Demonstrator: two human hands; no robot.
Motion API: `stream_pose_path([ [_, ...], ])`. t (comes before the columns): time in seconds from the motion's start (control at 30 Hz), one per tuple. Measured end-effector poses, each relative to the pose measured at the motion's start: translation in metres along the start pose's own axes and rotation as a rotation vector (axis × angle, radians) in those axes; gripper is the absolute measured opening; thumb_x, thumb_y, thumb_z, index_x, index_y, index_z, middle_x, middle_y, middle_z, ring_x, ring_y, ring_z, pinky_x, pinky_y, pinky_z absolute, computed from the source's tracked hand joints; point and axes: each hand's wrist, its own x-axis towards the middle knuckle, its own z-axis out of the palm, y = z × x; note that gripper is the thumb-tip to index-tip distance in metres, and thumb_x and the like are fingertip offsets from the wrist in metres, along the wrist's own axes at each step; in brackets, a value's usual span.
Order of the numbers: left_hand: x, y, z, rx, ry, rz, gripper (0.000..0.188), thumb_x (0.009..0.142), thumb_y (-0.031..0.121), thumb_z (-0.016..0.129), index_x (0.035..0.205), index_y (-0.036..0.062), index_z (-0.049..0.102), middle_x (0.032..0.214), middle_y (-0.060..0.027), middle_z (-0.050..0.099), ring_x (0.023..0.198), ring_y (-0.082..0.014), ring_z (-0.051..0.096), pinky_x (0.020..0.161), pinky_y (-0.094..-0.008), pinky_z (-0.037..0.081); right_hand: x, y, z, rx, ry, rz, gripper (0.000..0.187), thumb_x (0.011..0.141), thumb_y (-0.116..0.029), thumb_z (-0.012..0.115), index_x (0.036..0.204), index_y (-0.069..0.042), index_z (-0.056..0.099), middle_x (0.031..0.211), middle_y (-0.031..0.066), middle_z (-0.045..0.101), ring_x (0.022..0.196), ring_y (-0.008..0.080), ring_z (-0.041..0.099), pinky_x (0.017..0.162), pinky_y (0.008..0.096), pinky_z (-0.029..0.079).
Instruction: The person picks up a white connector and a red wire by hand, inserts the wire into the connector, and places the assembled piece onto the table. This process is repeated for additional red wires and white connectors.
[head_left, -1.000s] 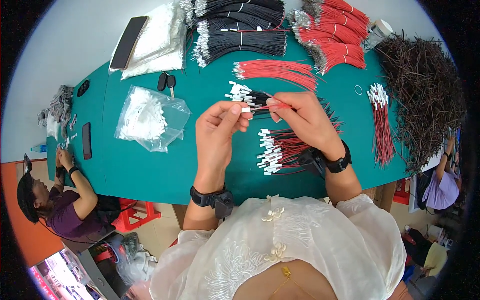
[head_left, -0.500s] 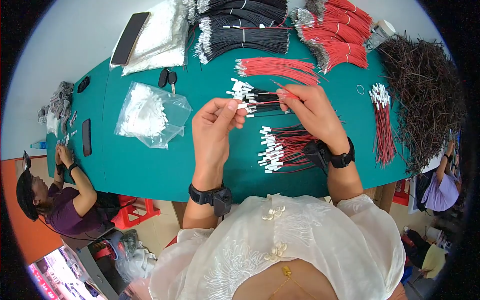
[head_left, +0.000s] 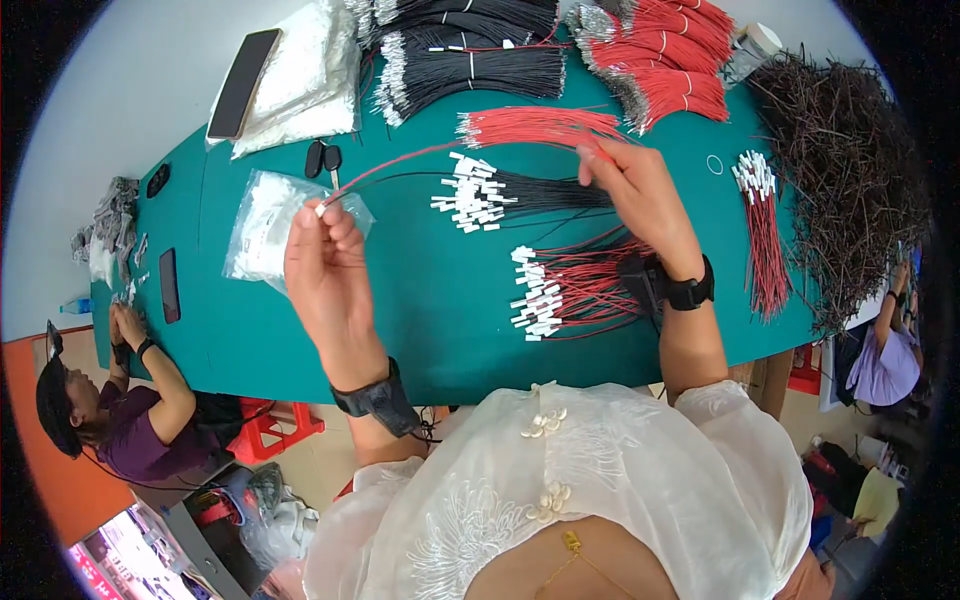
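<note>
The left hand (head_left: pixel 330 280), fingers pointing far, is pinching a white connector (head_left: pixel 321 210); the right hand (head_left: pixel 645 195) is pinching the red wire (head_left: pixel 400 158) arching between them. Bare green tabletop (head_left: pixel 430 290) is lying right of the left hand, up to the red-wired bundle (head_left: pixel 585 292); its near edge (head_left: pixel 300 396) is running beneath both forearms (head_left: pixel 692 345).

White blouse (head_left: pixel 600 425) — embroidered, black wristbands (head_left: pixel 687 294), gold pendant (head_left: pixel 571 540)

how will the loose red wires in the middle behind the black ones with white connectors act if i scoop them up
The red wires probably bend springily: the held red wire keeps a smooth arch. They may slide apart too, as no tie shows, unlike on the black wire bundle.
</note>
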Motion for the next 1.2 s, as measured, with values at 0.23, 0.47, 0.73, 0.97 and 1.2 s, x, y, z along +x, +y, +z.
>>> stream_pose_path([
  [0.23, -0.023, -0.042, 0.043, 0.031, -0.032, -0.275, 0.016, 0.099, 0.013, 0.058, 0.104, -0.0019, 0.061, 0.092, -0.0096, 0.066, 0.080, -0.0135, 0.062, 0.071, -0.0248, 0.052, -0.014, -0.016, -0.040, -0.073, 0.383, -0.005, 0.029, 0.100, -0.020, 0.054, 0.083, 0.002, 0.061, 0.066, -0.0038, 0.046, 0.062, 0.0047, 0.038, 0.055, 0.0228, 0.031],
  [0.47, -0.051, -0.103, 0.034, 0.665, -0.306, -0.476, 0.015, 0.090, 0.012, 0.068, 0.101, 0.0014, 0.066, 0.090, -0.0101, 0.068, 0.077, -0.0178, 0.065, 0.069, -0.0292, 0.053, -0.032, -0.041, -0.056, -0.123, 0.417, -0.050, 0.026, 0.100, -0.019, 0.054, 0.087, 0.001, 0.062, 0.068, -0.0047, 0.045, 0.062, 0.0049, 0.035, 0.055, 0.0222, 0.029],
  [0.73, -0.043, -0.103, 0.024, 1.509, -0.477, 0.133, 0.014, 0.078, 0.007, 0.075, 0.090, 0.0046, 0.069, 0.090, -0.0098, 0.064, 0.080, -0.0267, 0.064, 0.068, -0.0358, 0.051, -0.022, -0.024, 0.000, 0.086, 0.103, -0.065, 0.024, 0.100, -0.018, 0.053, 0.088, 0.001, 0.061, 0.067, -0.0003, 0.046, 0.061, 0.0074, 0.038, 0.054, 0.0248, 0.033],
  [0.97, -0.028, -0.097, 0.026, 1.334, -0.336, -0.092, 0.010, 0.076, 0.006, 0.075, 0.083, 0.0050, 0.068, 0.093, -0.0091, 0.063, 0.088, -0.0295, 0.062, 0.073, -0.0403, 0.051, -0.014, -0.032, 0.015, 0.222, -0.150, -0.059, 0.026, 0.102, -0.020, 0.051, 0.087, -0.001, 0.061, 0.067, -0.0028, 0.042, 0.061, 0.0059, 0.034, 0.053, 0.0243, 0.030],
  [1.2, -0.024, -0.112, 0.009, 1.456, -0.588, 0.237, 0.011, 0.080, 0.004, 0.073, 0.090, 0.0037, 0.069, 0.084, -0.0070, 0.068, 0.073, -0.0230, 0.065, 0.067, -0.0318, 0.051, -0.012, -0.030, 0.022, 0.272, -0.189, -0.002, 0.027, 0.102, -0.021, 0.051, 0.087, -0.001, 0.061, 0.066, -0.0030, 0.041, 0.061, 0.0057, 0.034, 0.053, 0.0244, 0.029],
])
